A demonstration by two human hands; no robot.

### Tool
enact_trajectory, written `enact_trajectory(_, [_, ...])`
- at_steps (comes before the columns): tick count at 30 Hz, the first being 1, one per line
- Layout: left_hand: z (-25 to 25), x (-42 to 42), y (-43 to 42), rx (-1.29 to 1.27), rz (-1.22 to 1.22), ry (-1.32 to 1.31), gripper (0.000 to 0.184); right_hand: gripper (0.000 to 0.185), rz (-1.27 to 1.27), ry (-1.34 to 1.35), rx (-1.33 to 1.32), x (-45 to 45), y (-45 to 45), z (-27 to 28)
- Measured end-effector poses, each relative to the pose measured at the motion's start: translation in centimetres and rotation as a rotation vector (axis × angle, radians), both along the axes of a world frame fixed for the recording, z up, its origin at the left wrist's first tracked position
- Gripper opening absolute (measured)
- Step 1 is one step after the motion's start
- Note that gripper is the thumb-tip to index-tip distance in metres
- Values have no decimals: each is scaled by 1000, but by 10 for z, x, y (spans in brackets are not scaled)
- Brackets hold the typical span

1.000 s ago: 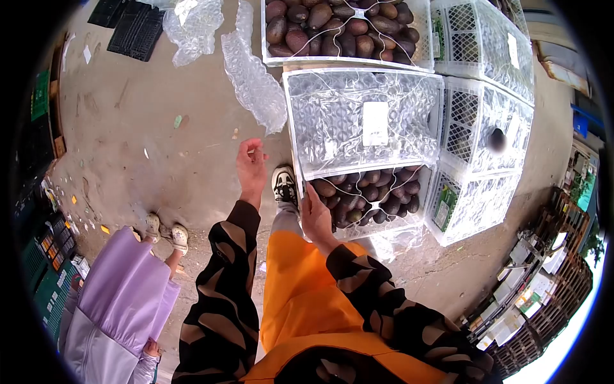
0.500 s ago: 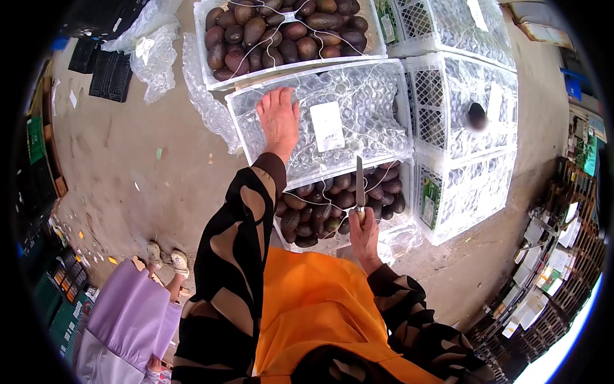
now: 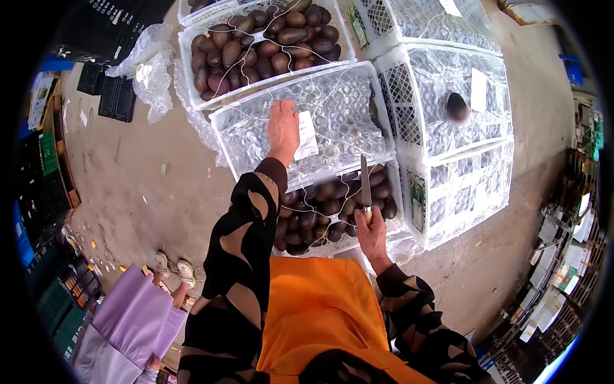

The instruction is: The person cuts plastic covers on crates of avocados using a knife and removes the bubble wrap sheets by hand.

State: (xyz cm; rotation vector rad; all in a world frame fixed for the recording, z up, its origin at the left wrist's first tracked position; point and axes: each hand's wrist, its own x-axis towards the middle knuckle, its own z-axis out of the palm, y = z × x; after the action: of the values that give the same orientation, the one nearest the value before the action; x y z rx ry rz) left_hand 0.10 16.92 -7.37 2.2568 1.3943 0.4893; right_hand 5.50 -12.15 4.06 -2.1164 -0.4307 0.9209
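My left hand [image 3: 283,133] lies on the clear bubble wrap [image 3: 345,105] covering the middle crate, its fingers curled together. It overlaps the left side of a white paper label [image 3: 307,136]; what its fingers pinch, if anything, is hidden. In my right hand [image 3: 373,235] is a knife [image 3: 366,182], held by its wooden handle with the blade pointing up and away from me. Beneath the knife, avocados [image 3: 309,221] fill the nearest crate, with white string [image 3: 345,195] crossing over them.
Beyond the covered crate stands an open white crate [image 3: 187,61] of avocados tied with string. Wrapped crates [image 3: 457,160] are stacked on the right, one with a lone avocado [image 3: 456,107] on top. Loose bubble wrap [image 3: 152,77] and black crates [image 3: 118,97] lie left. Another person's lilac clothing [image 3: 137,297] shows lower left.
My left hand has gone from spread fingers to curled ones and now overlaps the label's edge. The knife stays in my right hand. The whole view has shifted a little.
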Motion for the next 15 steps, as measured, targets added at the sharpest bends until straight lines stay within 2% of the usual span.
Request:
enact_trajectory(2, [-12, 3, 29, 197, -39, 135, 13, 28, 32, -64, -2, 12, -2, -3])
enact_trajectory(5, [-31, 0, 58, 159, -405, 406, 19, 33, 43, -80, -16, 26, 6, -18])
enact_trajectory(6, [-33, 0, 65, 227, -476, 424, 23, 33, 41, -101, 12, 30, 15, -27])
enact_trajectory(7, [-32, 1, 71, 258, -493, 454, 18, 33, 23, -101, 19, 33, 34, -30])
enact_trajectory(9, [-17, 1, 81, 209, -499, 476, 15, 35, 29, -221, 35, 37, 80, -49])
enact_trajectory(10, [-19, 1, 85, 213, -476, 480, 16, 38, -1, -199, 24, 41, 103, -68])
enact_trajectory(11, [-15, 1, 85, 192, -468, 441, 16, 42, -6, -220, -66, 41, 135, -68])
enact_trajectory(12, [-6, 3, 81, 170, -462, 401, 16, 47, 24, -333, -59, 41, 163, -76])
enact_trajectory(13, [-1, 4, 77, 146, -458, 359, 16, 55, 66, -606, -12, 39, 186, -93])
enact_trajectory(14, [-1, 1, 71, 278, -463, 211, 13, 61, 46, -439, -54, 42, 206, -103])
enact_trajectory(15, [5, -5, 65, 210, -443, 203, 12, 65, 10, -455, -134, 39, 221, -110])
